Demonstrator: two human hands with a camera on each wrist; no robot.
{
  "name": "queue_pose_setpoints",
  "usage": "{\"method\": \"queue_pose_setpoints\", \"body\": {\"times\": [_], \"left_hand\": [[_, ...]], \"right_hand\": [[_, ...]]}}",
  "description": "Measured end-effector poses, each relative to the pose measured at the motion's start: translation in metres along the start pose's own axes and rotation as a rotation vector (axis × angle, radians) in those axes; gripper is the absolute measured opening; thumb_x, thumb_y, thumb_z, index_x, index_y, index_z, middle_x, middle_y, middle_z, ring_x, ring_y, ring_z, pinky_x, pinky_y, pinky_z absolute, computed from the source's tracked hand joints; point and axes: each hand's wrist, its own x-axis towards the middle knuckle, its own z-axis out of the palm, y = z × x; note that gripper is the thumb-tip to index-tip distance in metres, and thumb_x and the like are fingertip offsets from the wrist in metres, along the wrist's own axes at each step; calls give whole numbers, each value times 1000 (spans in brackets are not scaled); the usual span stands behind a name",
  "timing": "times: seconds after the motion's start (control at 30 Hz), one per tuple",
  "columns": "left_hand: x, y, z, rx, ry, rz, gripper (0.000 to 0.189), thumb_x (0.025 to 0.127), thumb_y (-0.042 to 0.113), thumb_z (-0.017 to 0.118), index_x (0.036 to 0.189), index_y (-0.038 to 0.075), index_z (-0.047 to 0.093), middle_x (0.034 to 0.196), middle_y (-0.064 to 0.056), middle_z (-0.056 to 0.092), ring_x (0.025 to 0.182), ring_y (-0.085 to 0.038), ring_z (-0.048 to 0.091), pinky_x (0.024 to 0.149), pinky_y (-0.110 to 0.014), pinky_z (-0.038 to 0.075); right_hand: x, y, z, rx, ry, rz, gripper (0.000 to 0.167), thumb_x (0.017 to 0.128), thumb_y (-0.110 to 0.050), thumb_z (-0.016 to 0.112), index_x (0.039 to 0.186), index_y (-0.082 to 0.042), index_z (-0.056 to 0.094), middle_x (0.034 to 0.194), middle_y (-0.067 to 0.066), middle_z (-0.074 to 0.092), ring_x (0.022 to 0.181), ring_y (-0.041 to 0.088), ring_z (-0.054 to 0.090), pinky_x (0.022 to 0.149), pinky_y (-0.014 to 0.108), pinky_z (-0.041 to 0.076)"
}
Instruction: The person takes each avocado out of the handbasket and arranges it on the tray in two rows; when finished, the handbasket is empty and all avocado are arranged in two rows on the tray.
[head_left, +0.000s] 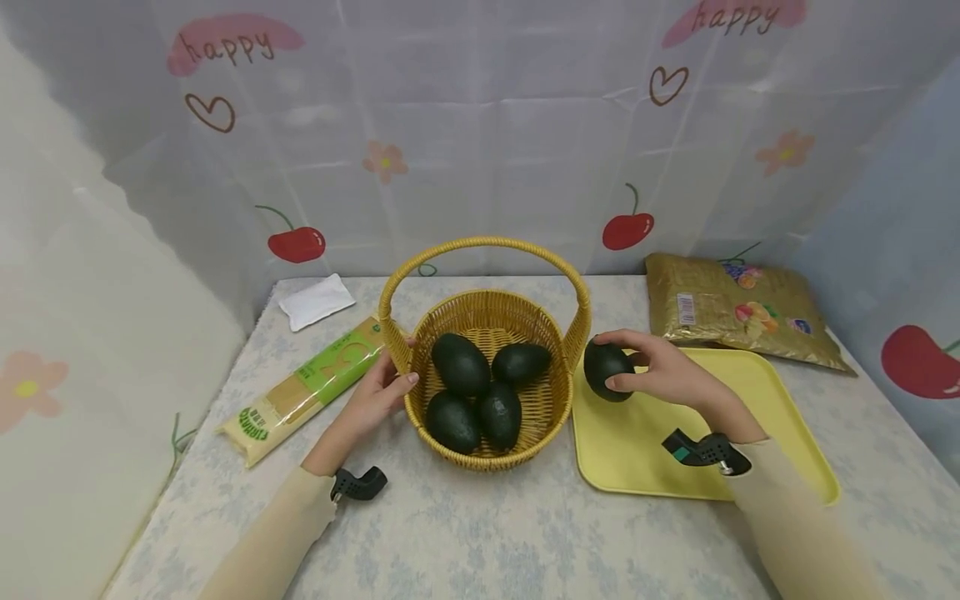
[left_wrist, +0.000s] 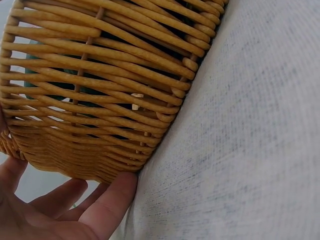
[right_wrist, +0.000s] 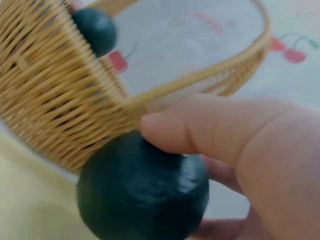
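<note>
A yellow wicker basket [head_left: 491,458] with a tall hoop handle stands mid-table, holding several dark green avocados [head_left: 461,365]. At its left side, my left hand [head_left: 375,392] grips the basket with the thumb at the rim and fingers along the outer wall. In the left wrist view those fingers [left_wrist: 107,207] touch the woven wall low down, near the cloth. Just right of the basket, my right hand [head_left: 663,371] pinches another avocado [right_wrist: 142,187] between thumb and fingers. That avocado is over the left edge of a yellow tray [head_left: 637,458], beside the basket handle's base.
A green-and-tan pack of noodles [head_left: 315,383] lies left of the basket, with a small white packet [head_left: 317,302] behind it. A gold fruit-print bag [head_left: 738,308] sits behind the tray. Patterned curtains enclose the back and sides of the cloth-covered table [head_left: 480,542].
</note>
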Motion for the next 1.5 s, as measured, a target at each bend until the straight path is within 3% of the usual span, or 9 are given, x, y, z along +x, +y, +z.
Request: {"method": "queue_pose_setpoints", "body": {"times": [0.1,0.27,0.4,0.63,0.83,0.93,1.07,1.33,1.5], "left_hand": [[-1,-2,-1,0,6,-9,61,106,11,53,160,10,26,160,-28,34,140,-48,43,88,-28,57],[-2,-3,0,-30,-6,-12,62,106,11,53,161,9,25,159,-29,33,139,-50,43,88,-28,58],[-2,-1,1,-36,-8,-14,62,105,12,53,161,10,25,160,-29,33,140,-50,43,89,-32,58],[0,1,-1,-24,2,-34,62,106,15,54,161,14,26,161,-26,34,141,-47,43,93,-40,59],[-1,0,0,-28,3,-33,62,106,13,53,161,13,27,161,-26,34,141,-47,43,91,-36,58],[-1,0,-1,-20,5,-37,62,106,14,54,161,13,26,161,-26,34,141,-46,43,92,-38,59],[-1,-1,-1,-12,5,-40,62,106,15,54,161,14,26,161,-26,35,142,-46,43,94,-44,59],[-2,1,0,-18,7,-27,61,106,14,54,160,12,27,161,-27,34,142,-48,42,93,-46,59],[-2,2,1,-13,6,-13,60,106,12,53,160,10,27,160,-30,34,141,-51,42,92,-43,59]], "right_hand": [[8,11,10,15,14,45,56,93,-12,73,145,-4,53,146,23,53,122,39,59,88,27,54],[13,19,23,66,36,141,60,95,-16,71,148,-4,48,144,29,51,106,35,66,75,31,55],[14,21,27,43,66,173,63,95,-18,70,151,-4,45,142,30,51,106,35,66,72,31,55],[17,22,25,93,56,172,67,97,-19,68,156,-5,38,151,33,43,112,41,64,67,35,59],[13,18,22,157,47,198,68,98,-20,67,157,-7,36,156,31,39,126,49,58,72,36,62],[12,16,21,161,48,199,68,99,-20,67,157,-6,35,156,33,39,125,49,58,74,37,62],[11,14,20,164,48,198,67,99,-20,66,157,-6,36,155,34,39,124,48,59,75,37,62],[5,6,7,115,78,173,63,101,-20,63,156,-4,37,155,32,40,129,51,56,81,43,63],[-4,-4,-7,76,110,147,59,103,-19,60,156,-5,38,157,27,41,127,42,60,82,35,63]]}}
